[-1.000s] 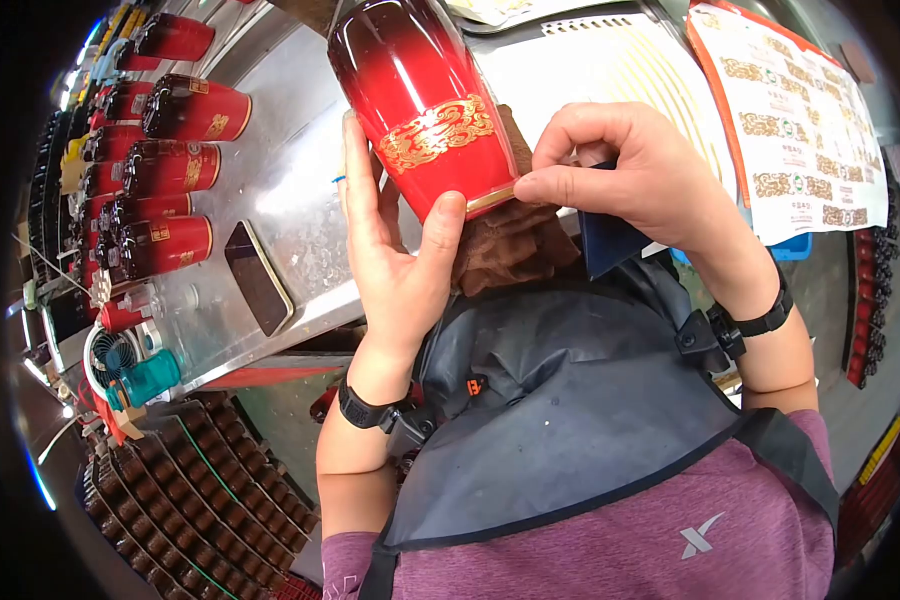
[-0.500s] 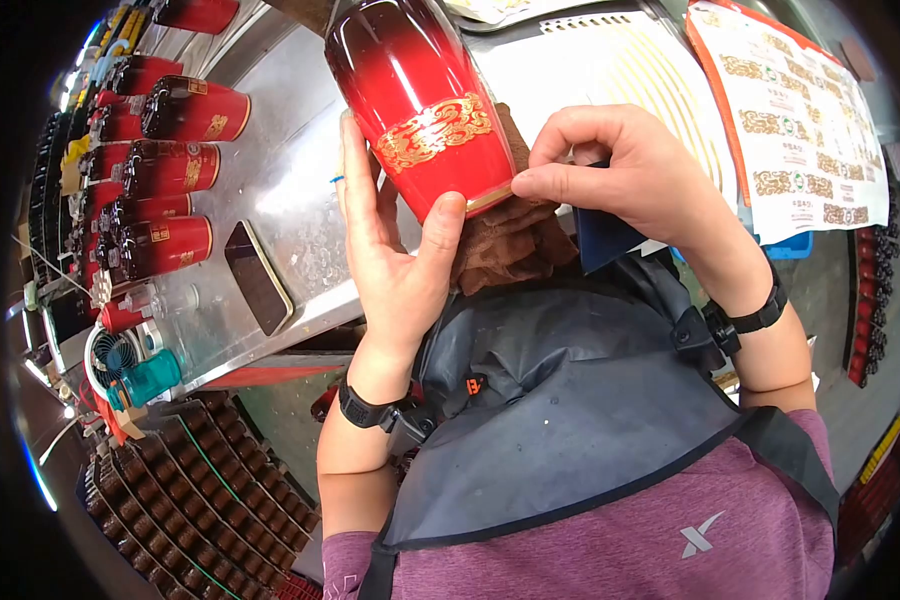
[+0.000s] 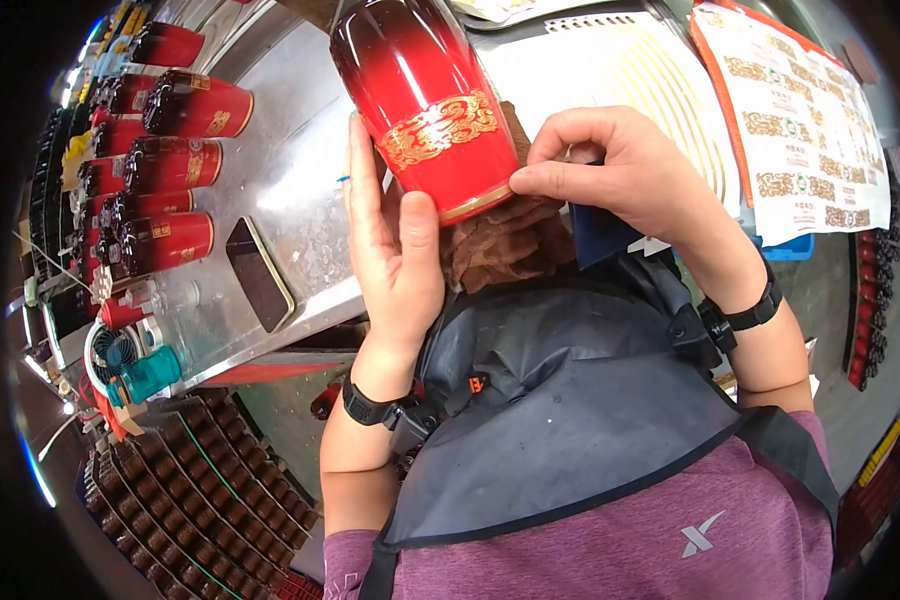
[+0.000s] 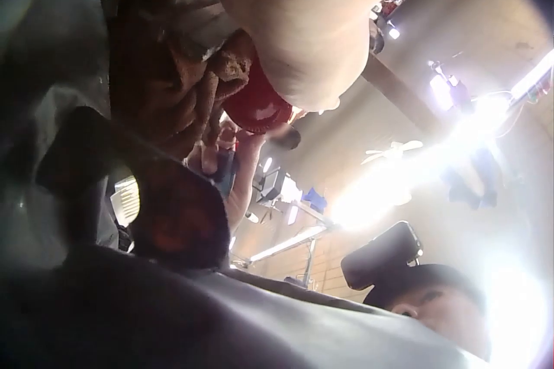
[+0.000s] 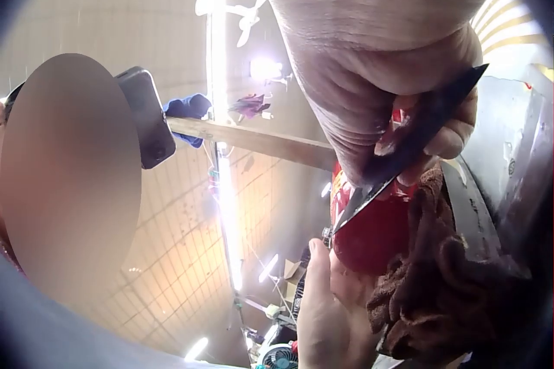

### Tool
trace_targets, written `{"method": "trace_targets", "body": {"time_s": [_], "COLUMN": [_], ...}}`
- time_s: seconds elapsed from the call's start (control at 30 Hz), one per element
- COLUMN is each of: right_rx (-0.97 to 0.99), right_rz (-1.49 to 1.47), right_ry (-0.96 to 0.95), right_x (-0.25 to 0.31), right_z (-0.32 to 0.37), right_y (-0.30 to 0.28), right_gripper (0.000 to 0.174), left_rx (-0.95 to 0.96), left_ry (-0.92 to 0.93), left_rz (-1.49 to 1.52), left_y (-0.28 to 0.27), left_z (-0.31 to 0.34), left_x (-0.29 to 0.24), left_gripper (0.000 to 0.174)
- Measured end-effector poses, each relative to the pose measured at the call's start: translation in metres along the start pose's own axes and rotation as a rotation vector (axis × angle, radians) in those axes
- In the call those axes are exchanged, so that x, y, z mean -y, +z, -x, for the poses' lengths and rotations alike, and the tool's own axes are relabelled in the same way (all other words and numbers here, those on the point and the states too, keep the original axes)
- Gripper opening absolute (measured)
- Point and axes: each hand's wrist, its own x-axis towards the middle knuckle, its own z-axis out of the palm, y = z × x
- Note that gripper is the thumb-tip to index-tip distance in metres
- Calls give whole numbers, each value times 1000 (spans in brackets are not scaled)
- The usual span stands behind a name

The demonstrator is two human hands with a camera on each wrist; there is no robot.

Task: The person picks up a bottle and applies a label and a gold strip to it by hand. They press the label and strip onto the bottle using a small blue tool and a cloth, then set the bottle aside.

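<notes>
A glossy bottle (image 3: 425, 95), black fading to red with a gold patterned band, lies slanted over a crumpled brown cloth (image 3: 510, 245), its top cut off by the head view's edge. My left hand (image 3: 390, 265) supports its left side with straight fingers, the thumb raised beside the base. At the base's gold rim, my right hand (image 3: 620, 175) has its thumb tip against the edge. That hand holds a dark blue flat piece (image 3: 605, 235), which hangs below the palm; the right wrist view shows this piece (image 5: 415, 140) nearly edge-on, with a pointed end.
More red-and-black bottles (image 3: 175, 165) stand left on the metal table (image 3: 300, 130), near a phone (image 3: 260, 275), a teal container (image 3: 152, 375) and a small fan (image 3: 113, 350). Right lie a white striped sheet (image 3: 620, 80) and printed gold-pattern sheets (image 3: 800, 130). Racked brown items (image 3: 190, 490) fill the lower left.
My left thumb has lifted off the bottle's red side and now stands straight beside its base. The bottle has shifted slightly; the right hand has barely moved.
</notes>
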Motion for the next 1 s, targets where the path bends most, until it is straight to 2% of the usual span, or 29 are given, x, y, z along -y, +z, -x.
{"method": "trace_targets", "body": {"time_s": [0.03, 0.1, 0.2, 0.23, 0.27, 0.37, 0.4, 0.47, 0.7, 0.8, 0.87, 1.0], "right_rx": [5, 13, 29, 33, 38, 43, 47, 50, 59, 45, 63, 66], "right_rz": [-7, -14, -29, -24, -21, -22, -22, -24, -52, -20, -56, -53], "right_ry": [20, 36, 53, 58, 64, 81, 79, 87, 95, 54, 100, 96], "right_x": [0, 0, 0, 0, 0, 1, -1, -3, -3, -3, -2, -2], "right_z": [0, -2, -3, -4, -4, -4, -5, -6, -7, -6, -6, -6], "right_y": [0, 0, 0, 0, 0, 0, 0, 0, 1, 1, -1, 0], "right_gripper": [22, 22, 23, 24, 24, 24, 24, 25, 25, 18, 25, 25], "left_rx": [-3, -113, -34, -79, -85, -29, -33, 18, 114, 148, 167, 200], "left_ry": [3, 36, 45, 135, 135, 314, 314, 440, 561, 613, 641, 759], "left_rz": [-3, -89, -240, -249, -253, -550, -553, -690, -826, -887, -950, -1103], "left_y": [2, 5, -22, -24, -27, -28, -28, -29, -31, -30, -29, -27], "left_z": [3, 11, 27, 32, 37, 46, 46, 47, 50, 48, 46, 39], "left_x": [0, 5, 9, 14, 16, 14, 13, 11, 10, 7, 5, 3], "left_gripper": [69, 53, 48, 39, 39, 33, 33, 32, 30, 29, 29, 28]}}
